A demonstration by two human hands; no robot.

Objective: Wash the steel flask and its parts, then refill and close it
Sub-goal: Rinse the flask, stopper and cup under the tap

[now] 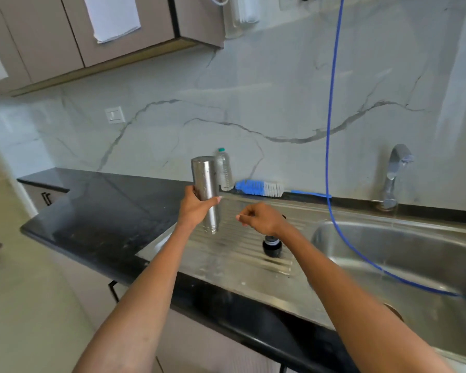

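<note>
Two bare forearms reach from the bottom edge out over the black counter (97, 211) and the ribbed steel drainboard (234, 254) set into it. One black flask cap (271, 246) stands on the drainboard, just below the right wrist and partly hidden by it. Above it, the right hand (258, 218) hovers with its fingers loosely curled and thumb and forefinger tips close together; whether anything is pinched between them I cannot tell. Just to its left, the left hand (197, 207) grips the single steel flask (207, 192) around its middle, fingers wrapped behind and thumb across the front. That flask is held above the drainboard's far left part, its long axis nearly vertical, the narrow neck pointing down and the flat base up, so it is upside down. Right of the drainboard lies the sink (404, 267), with a blue hose (330, 130) hanging down into it. Behind the flask, one clear plastic bottle (224, 170) with a green cap stands against the marble wall, and beside it one blue and white bottle brush (261, 188) lies along the back edge. One tap (393, 176) rises behind the sink
</note>
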